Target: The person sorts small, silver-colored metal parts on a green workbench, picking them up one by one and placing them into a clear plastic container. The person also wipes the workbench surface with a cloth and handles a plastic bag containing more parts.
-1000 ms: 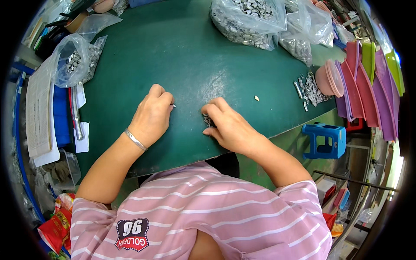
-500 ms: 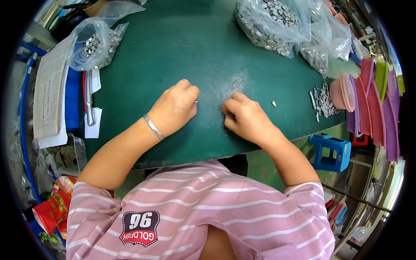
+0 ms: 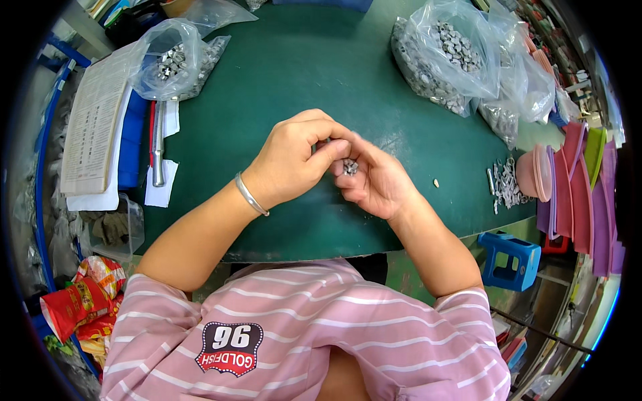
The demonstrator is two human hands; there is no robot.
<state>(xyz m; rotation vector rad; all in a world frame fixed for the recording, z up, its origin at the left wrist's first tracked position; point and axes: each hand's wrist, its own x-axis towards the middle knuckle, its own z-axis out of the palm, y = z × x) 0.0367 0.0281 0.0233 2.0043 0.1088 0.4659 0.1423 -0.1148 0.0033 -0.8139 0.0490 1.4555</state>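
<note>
A green surface (image 3: 281, 73) fills most of the view, with a person in a pink striped shirt seated at its near edge. At the far right of the surface sits a large clear plastic bag of small metal parts (image 3: 445, 57), with smaller bags just beside it; a second clear bag of metal parts (image 3: 170, 60) lies at the far left, near a stack of printed papers (image 3: 93, 123) and a long metal tool (image 3: 158, 144). To the right, pink and purple plastic trays (image 3: 568, 180) stand on edge, close to a loose scatter of small metal pieces (image 3: 505, 184). A blue plastic stool (image 3: 511, 257) stands below the surface's right edge. Over the middle of the surface, the left hand (image 3: 294, 160), a metal bangle (image 3: 251, 195) at its wrist, meets the right hand (image 3: 378, 180). The right hand's grip is half curled, cupping a small cluster of metal parts (image 3: 350, 167) in its fingers. The left hand's fingers are pinched together at that cluster; whether they clamp a piece cannot be told. 1 tiny pale piece (image 3: 436, 182) lies alone on the surface to the right of the hands.
</note>
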